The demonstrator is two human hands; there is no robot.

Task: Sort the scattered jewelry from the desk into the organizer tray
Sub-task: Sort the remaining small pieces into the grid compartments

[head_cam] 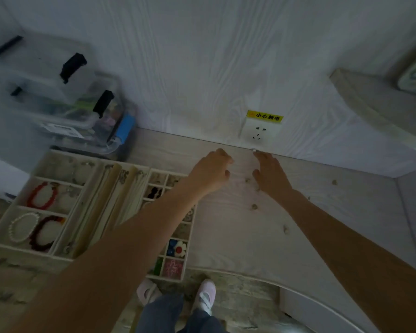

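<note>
Both hands reach over the desk (322, 212) toward the wall; the left hand (211, 169) has curled fingers, the right hand (270, 173) lies flatter — whether either holds anything cannot be told; small jewelry pieces (254, 206) lie scattered near them; the organizer tray (46, 251) sits left, holding bracelets (42, 195).

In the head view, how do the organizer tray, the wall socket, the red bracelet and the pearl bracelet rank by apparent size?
1. Organizer tray, by far the largest.
2. Wall socket.
3. Red bracelet and pearl bracelet: they look alike, so I do not rank them.
</note>
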